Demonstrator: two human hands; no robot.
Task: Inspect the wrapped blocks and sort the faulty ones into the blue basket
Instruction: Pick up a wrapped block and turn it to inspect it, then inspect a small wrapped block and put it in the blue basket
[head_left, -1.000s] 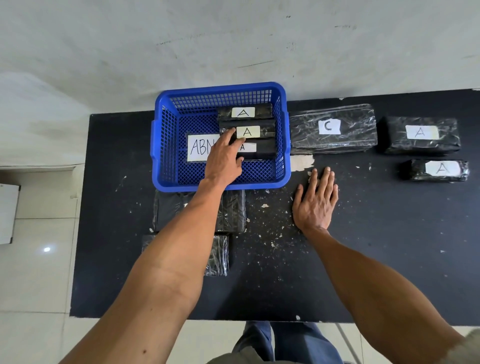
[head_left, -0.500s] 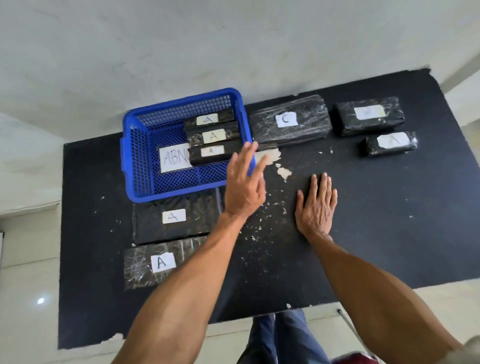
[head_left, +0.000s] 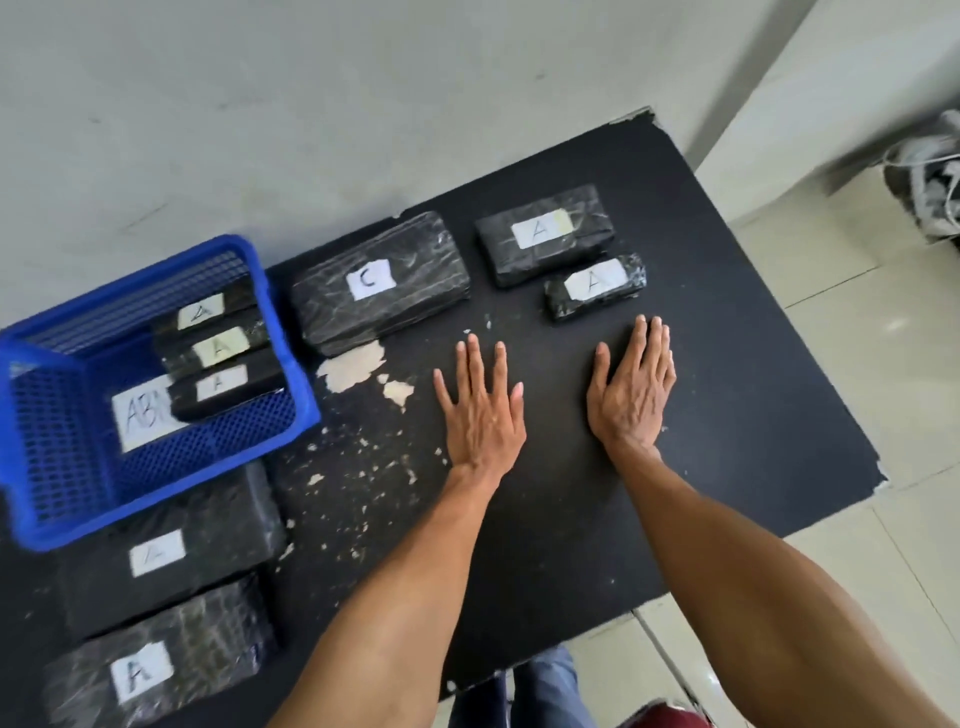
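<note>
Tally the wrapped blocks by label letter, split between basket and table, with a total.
A blocks in the basket: 3
A blocks on the table: 4
C block on the table: 1
Total: 8

A: Where can a hand slide on the black table (head_left: 753, 415)?
B: Middle and right of the frame — around the left hand (head_left: 480, 410) and right hand (head_left: 631, 389), lying flat.
A: What's in the way?
B: The blue basket (head_left: 218, 452) at left, two big blocks (head_left: 208, 530) below it — the C block (head_left: 415, 280) and two A blocks (head_left: 545, 244) up top.
</note>
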